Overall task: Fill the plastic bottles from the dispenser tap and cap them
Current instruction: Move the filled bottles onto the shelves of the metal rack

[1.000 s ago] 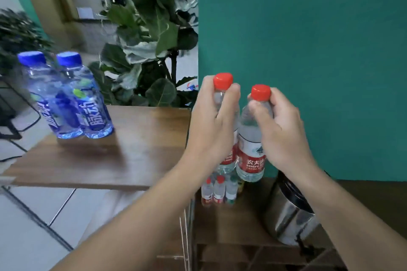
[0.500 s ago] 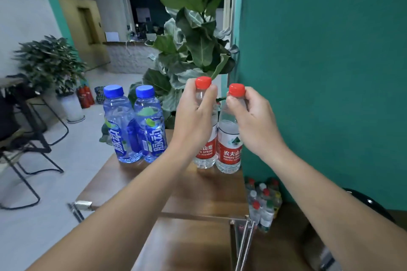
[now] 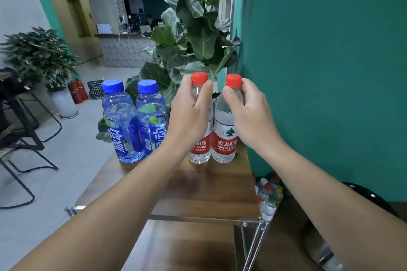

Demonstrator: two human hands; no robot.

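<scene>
Looking through the head view, the only one: left hand [image 3: 189, 112] grips the neck of the left red bottle [image 3: 199, 138], fingers curled round just under its red cap [image 3: 199, 77]. Right hand [image 3: 248, 112] pinches the neck of the right red bottle [image 3: 224, 136] the same way, below its cap [image 3: 233, 80]. Both bottles stand upright on the shelf [image 3: 204, 189], touching each other, near its far right corner by the teal wall [image 3: 319, 72].

Handling, my read: both look full and capped, so moderately heavy, thin walls stiffened by the fill. The body would dent under a hard squeeze; neck and shoulder are the rigid spot, so the present grip is right. Smooth plastic, possibly wet from the tap, so could slip. Narrow base, tall body: tips easily if nudged on release.

Around the shelf: two blue bottles [image 3: 136, 123] stand at the left of the red pair, touching each other, close to the left forearm. A careless pull-back could clip them. Plant [image 3: 193, 35] rises just behind the far edge, leaves near the caps. Small bottles [image 3: 267, 193] sit lower down, right of the shelf. Dark rounded vessel [image 3: 370, 198], likely the dispenser, lies lower right, mostly hidden by the right arm. Chair [image 3: 24, 138] and a second plant [image 3: 39, 55] stand well off to the left.
</scene>
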